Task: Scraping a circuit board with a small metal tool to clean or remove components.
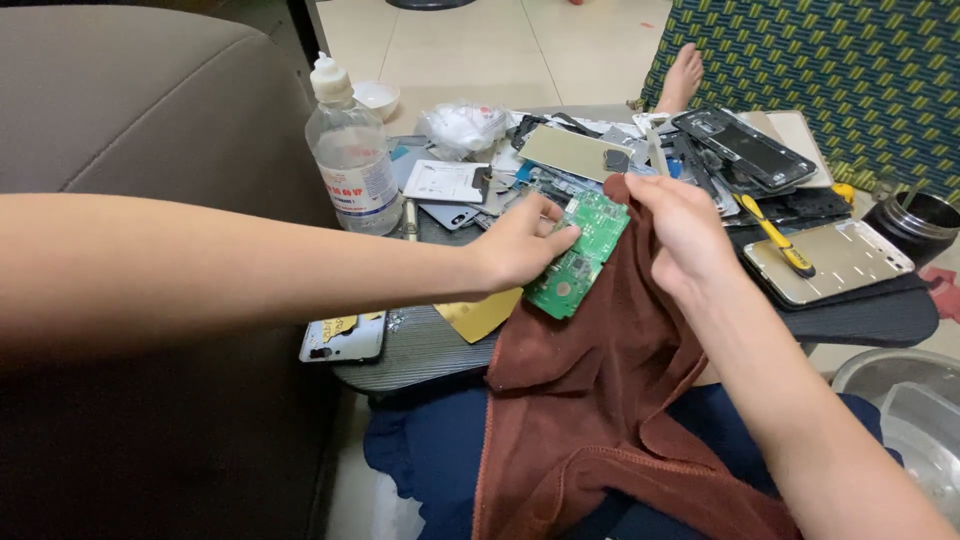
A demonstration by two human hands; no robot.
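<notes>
My left hand (520, 245) grips a green circuit board (582, 255) by its left edge, thumb on top. The board lies against a dark red cloth (590, 400) that drapes from the table down over my lap. With my right hand (682, 232) I pinch the cloth's upper edge just right of the board. Both hands are over the front middle of a small dark table (420, 350) littered with phone parts.
A clear plastic bottle (350, 150) with a white cap stands at the table's left. Phone frames, back covers and a yellow-handled tool (775, 235) lie to the right. A grey sofa (130, 110) is on the left, a metal basin (900, 400) at lower right, a person's bare foot (684, 75) beyond.
</notes>
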